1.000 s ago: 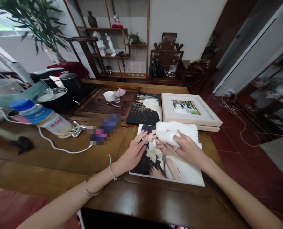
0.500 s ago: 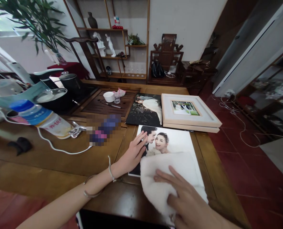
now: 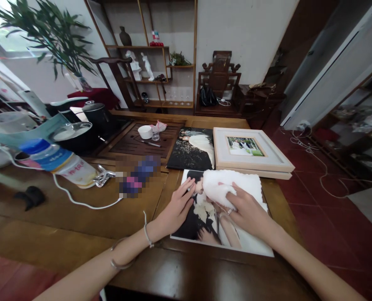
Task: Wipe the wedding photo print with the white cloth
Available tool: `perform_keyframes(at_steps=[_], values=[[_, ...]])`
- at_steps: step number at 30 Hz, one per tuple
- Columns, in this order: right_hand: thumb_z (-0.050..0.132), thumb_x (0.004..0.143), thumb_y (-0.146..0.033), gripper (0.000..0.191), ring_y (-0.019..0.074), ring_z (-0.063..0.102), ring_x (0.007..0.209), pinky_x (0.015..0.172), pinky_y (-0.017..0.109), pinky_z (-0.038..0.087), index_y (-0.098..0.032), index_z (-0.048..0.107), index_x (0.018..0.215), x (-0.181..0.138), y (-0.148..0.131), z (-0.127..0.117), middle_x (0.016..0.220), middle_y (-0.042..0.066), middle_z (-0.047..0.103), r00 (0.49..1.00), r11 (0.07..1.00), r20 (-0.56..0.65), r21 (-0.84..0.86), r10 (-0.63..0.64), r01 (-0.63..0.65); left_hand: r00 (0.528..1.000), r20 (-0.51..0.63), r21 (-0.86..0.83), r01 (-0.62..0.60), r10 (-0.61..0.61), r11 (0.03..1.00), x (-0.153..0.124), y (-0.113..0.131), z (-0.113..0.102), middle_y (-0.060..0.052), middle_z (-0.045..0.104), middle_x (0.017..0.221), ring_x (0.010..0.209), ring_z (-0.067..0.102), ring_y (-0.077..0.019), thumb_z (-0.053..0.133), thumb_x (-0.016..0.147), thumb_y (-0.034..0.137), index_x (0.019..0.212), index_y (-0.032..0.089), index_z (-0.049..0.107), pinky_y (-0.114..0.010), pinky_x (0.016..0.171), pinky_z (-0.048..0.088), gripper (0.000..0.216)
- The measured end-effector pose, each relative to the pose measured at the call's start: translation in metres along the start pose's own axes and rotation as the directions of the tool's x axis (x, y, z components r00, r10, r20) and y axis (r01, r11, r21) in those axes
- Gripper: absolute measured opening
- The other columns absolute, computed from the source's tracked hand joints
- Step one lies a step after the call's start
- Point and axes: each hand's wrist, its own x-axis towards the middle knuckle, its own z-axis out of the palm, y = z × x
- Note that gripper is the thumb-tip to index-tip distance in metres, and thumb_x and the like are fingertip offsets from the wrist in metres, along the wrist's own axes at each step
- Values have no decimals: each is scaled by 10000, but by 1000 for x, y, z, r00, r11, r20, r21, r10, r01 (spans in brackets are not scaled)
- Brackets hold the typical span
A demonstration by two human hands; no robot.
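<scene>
A large frameless photo print [image 3: 204,228] of a couple lies flat at the near edge of the wooden table [image 3: 79,209]. My left hand [image 3: 176,209] rests flat on the print's left edge, fingers stretched out. My right hand [image 3: 247,211] presses a white cloth [image 3: 226,186] onto the upper part of the print, fingers bent over the cloth. The cloth covers the print's top right area.
Behind the print lie a dark photo print [image 3: 193,148] and a white framed picture [image 3: 248,152]. A wooden tea tray with a white cup [image 3: 144,131], a lying plastic bottle [image 3: 58,161], a white cable [image 3: 79,200] and kettles [image 3: 93,113] occupy the left. Red tiled floor is at right.
My right hand with the cloth moved from the print's near edge back up to its top. My left hand stayed on the left edge. The view tilted slightly down.
</scene>
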Motion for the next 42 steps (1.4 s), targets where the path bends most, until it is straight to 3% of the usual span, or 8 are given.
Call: perform_keyframes(at_steps=[4,12,16,22,29,34,39,42], values=[[464,719,-48,243,290,485,1159,977,514,378,-181,567,895,-2,-1,2,1263,125,525,999,1000,-21,-8,-30,30,1000,13,3,16,-16,1000,-1,2,0,-70,211,1505,1399,141,-217,315,963,185,1428,266,223,-483,1123,220,481],[474,701,-46,262,290,408,1248,1046,569,271,-159,590,907,-2,4,11,1231,167,551,999,1000,-44,2,-30,30,1000,0,-1,9,-9,1000,0,0,1,-70,212,1505,1397,150,-228,317,961,179,1425,279,228,-509,1113,231,483],[472,637,-35,261,285,344,1294,1077,562,218,-134,613,834,-23,-21,17,1304,193,480,1000,998,23,70,-13,12,1000,5,-9,9,-9,1000,0,1,0,-67,221,1502,1397,152,-224,313,961,176,1424,285,230,-503,1116,225,483],[470,546,-42,260,267,269,1335,1110,520,187,-162,602,734,-55,-59,13,1331,138,477,978,980,158,168,-134,107,1000,16,-26,-3,3,1000,-1,1,-2,-56,207,1508,1401,128,-226,295,960,173,1433,291,207,-501,1123,205,495],[459,686,-55,197,289,444,1219,1041,529,308,-151,571,817,-15,-10,4,1238,189,537,999,998,32,70,-10,7,1000,4,-11,4,-4,1000,0,0,0,-54,224,1503,1395,156,-224,311,964,184,1426,286,224,-499,1122,214,481],[438,712,-38,202,268,567,1052,1043,530,284,-174,558,800,12,12,9,1006,116,645,997,998,-59,44,40,-37,1000,-7,-14,-15,15,1000,-1,-1,1,-50,220,1505,1393,163,-229,305,967,188,1423,291,231,-508,1118,219,473],[470,660,-47,231,289,340,1294,1071,571,197,-137,593,833,-10,-15,17,1238,212,523,999,998,10,58,-36,35,1000,-4,-15,-3,3,1000,-1,-2,1,-49,242,1496,1395,157,-221,297,967,189,1426,295,222,-493,1122,212,478],[477,614,-44,241,266,277,1330,1100,543,165,-142,597,799,-33,-39,17,1308,190,474,993,991,77,107,-93,84,1000,11,-23,5,-5,1000,-1,-2,1,-52,241,1496,1398,148,-214,262,968,175,1431,296,209,-491,1123,204,481]])
